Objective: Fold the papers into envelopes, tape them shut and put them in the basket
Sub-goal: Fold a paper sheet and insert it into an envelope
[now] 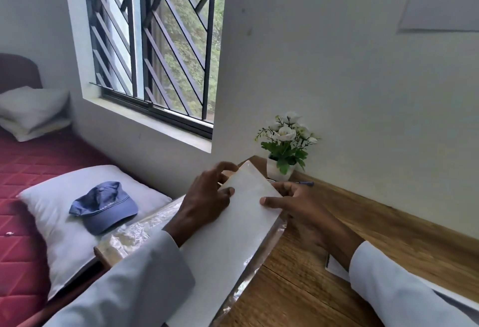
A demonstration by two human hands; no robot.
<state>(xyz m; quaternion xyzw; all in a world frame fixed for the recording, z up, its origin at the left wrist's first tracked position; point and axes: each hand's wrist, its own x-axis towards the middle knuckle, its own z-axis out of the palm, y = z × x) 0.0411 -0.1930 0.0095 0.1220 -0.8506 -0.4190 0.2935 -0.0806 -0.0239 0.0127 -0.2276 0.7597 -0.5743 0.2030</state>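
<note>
Head view: a long folded white paper (233, 228) lies slanted across the wooden desk (324, 269), over clear plastic wrap (134, 231) at the desk's left edge. The left hand (204, 199) pinches the paper's left edge, thumb on top and fingers curled above its far corner; the right hand (293, 205) grips the right edge, thumb pressed on top. A potted plant (283, 150) stands just behind, and a blue cap (103, 207) lies on a pillow (51, 212).

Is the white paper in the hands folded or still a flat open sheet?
Folded: the white paper is a long narrow strip with a doubled far edge, held between the left hand and right hand.
</note>
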